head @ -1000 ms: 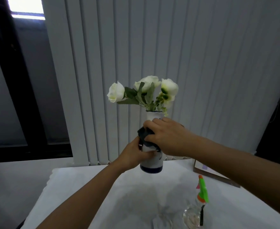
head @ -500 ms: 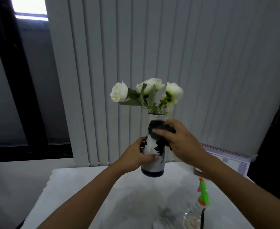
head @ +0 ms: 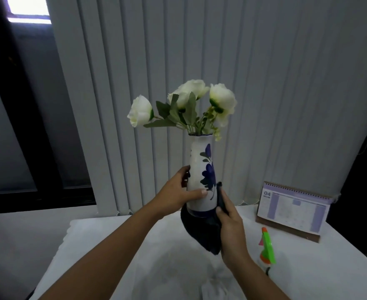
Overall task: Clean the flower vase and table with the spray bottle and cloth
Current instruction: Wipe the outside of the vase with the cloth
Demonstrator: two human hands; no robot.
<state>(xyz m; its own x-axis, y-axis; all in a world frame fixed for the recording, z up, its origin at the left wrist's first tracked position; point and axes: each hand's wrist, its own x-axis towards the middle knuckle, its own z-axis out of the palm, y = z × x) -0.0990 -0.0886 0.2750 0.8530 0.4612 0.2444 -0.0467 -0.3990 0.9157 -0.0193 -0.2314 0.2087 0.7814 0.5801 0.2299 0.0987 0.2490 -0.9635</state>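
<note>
A tall white vase (head: 200,169) painted with blue flowers holds white roses (head: 186,100) and is lifted above the white table (head: 104,245). My left hand (head: 178,193) grips the vase's lower body from the left. My right hand (head: 230,226) holds a dark cloth (head: 202,232) pressed against the vase's lower right side and wrapped under its base. A spray bottle (head: 267,247) with a green and orange head stands on the table just right of my right wrist; its lower part is cut off by my arm.
A desk calendar (head: 293,208) showing 04 stands at the table's back right. Vertical white blinds (head: 264,105) hang behind. A dark window frame (head: 26,126) is to the left. The table's left edge runs diagonally at lower left.
My right hand slid the cloth from the vase's neck down to its base, uncovering the blue flower pattern. The left hand kept its grip on the vase.
</note>
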